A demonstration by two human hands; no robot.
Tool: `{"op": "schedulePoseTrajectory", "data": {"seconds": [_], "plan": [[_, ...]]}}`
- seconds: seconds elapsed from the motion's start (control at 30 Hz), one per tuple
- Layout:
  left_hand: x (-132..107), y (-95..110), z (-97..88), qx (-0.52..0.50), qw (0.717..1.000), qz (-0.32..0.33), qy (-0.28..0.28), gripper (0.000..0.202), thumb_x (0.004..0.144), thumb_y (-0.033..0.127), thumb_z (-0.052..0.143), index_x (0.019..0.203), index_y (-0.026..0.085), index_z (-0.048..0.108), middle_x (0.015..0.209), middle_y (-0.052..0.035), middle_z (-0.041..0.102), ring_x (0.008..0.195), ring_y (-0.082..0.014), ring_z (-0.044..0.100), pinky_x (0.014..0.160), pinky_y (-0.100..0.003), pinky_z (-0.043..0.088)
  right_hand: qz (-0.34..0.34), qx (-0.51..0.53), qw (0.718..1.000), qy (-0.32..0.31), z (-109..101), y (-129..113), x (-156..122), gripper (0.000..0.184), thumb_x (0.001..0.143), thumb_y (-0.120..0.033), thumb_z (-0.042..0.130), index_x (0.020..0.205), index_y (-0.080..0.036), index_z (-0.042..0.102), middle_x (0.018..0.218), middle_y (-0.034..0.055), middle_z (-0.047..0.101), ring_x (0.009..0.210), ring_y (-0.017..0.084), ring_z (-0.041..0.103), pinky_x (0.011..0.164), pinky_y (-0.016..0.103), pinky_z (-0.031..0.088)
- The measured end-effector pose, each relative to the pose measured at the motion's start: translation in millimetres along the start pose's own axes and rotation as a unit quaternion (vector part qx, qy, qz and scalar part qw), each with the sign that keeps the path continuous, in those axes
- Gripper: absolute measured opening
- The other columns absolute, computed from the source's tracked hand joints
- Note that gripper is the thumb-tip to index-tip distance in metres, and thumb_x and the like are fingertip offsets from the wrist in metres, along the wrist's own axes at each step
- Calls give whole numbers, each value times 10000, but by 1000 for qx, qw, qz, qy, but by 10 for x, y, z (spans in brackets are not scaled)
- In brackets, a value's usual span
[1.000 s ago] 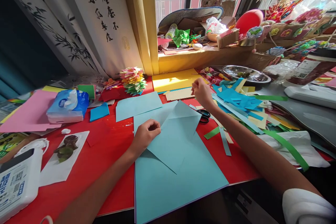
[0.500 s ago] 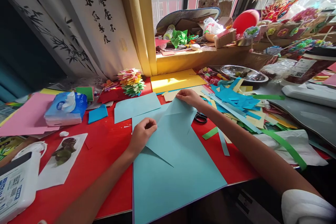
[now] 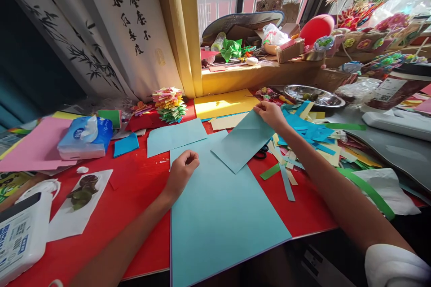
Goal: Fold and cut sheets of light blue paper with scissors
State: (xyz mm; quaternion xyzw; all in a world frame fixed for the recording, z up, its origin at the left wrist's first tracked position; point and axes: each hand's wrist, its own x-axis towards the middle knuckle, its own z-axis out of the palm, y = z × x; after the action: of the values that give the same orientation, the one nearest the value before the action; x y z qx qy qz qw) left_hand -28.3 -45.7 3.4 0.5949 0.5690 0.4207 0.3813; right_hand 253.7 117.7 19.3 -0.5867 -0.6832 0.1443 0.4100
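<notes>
A large light-blue paper sheet (image 3: pixel 218 210) lies flat on the red table (image 3: pixel 134 188) in front of me. My left hand (image 3: pixel 182 171) rests curled in a loose fist on its left edge, nothing visible in it. My right hand (image 3: pixel 271 114) pinches the far corner of a smaller light-blue paper piece (image 3: pixel 240 143) and holds it tilted above the table's right side. Black scissors (image 3: pixel 261 152) lie partly hidden under that piece. Another light-blue piece (image 3: pixel 175 135) lies flat farther back.
Blue, yellow and green paper scraps (image 3: pixel 310 136) pile at the right. A tissue pack (image 3: pixel 85 136) and pink paper (image 3: pixel 37 143) sit at the left, a white wipes box (image 3: pixel 20 233) near left. Folded paper stack (image 3: pixel 169 104), yellow sheet (image 3: pixel 224 103), metal bowl (image 3: pixel 314 96) and cluttered windowsill (image 3: pixel 262 71) stand behind.
My right hand has lifted the smaller folded-over blue piece off the large sheet and drawn it back and to the right. The large sheet now lies flat. My left hand stayed put.
</notes>
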Motion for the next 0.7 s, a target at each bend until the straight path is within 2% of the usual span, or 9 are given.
{"op": "schedulePoseTrajectory", "data": {"seconds": [0.1,0.2,0.3,0.4,0.57,0.7], "plan": [[20,-20,9,2,999,22,28,116,790,321,486,762,210,503,773,27,498,732,-114,443,671,-223,348,-32,31,997,-67,141,-194,-102,190,790,-315,479,798,-150,573,810,82,613,724,164,520,633,273,363],[35,-40,18,14,998,35,43,179,784,380,506,845,216,541,865,9,548,820,-134,489,746,-239,366,-73,69,983,-155,394,-522,-363,200,804,-323,454,813,-165,576,827,48,626,735,145,540,634,247,382],[42,-56,19,19,999,27,29,241,770,417,522,896,214,555,902,-7,565,815,-143,510,733,-249,389,-120,100,955,-251,618,-848,-698,165,804,-300,463,837,-183,575,797,11,634,702,117,545,611,220,383],[40,-63,9,12,1000,11,24,255,764,441,522,863,208,555,861,-10,574,764,-144,519,676,-250,405,-160,118,928,-315,727,-1058,-955,142,825,-265,435,862,-191,550,741,-5,618,673,107,525,611,219,373],[29,-65,-1,-10,1000,1,22,245,763,435,515,832,204,561,840,-12,586,751,-147,526,642,-244,415,-131,124,932,-315,747,-1142,-1081,176,857,-341,394,822,-196,487,761,4,580,684,120,502,604,229,359],[19,-62,7,-10,1000,-5,-1,240,764,421,510,840,204,576,832,-15,596,772,-156,534,636,-240,416,-152,100,940,-290,768,-1121,-1088,158,860,-344,385,814,-209,453,728,-7,550,645,123,468,572,232,334]]}}
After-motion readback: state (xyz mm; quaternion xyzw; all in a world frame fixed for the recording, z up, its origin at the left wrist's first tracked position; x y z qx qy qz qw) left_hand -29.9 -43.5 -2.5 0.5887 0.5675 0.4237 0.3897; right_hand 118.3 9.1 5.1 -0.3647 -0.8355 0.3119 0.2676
